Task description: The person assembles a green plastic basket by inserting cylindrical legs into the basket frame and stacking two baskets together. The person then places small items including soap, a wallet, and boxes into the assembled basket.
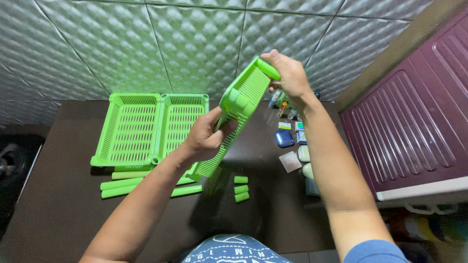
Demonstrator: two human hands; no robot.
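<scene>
Both hands (207, 139) raised, gripping tilted tray (239, 109)

We see dark brown tabletop (63, 204) against quilted wall. On it, far left: two bright green slotted plastic trays (151, 127), side by side, touching. Just before them we count several long green plastic tubes (122, 187), lying roughly parallel. Nearer centre: three short green plastic pegs (241, 188), stacked in column, apart from long tubes. Right edge: cluster of small toiletries, among them glossy blue rounded case (283, 138), flat pale square packet (290, 161), pale soap-like bars (304, 154), small bottles (282, 108) at back. Exact kinds too small for us to tell.
</scene>
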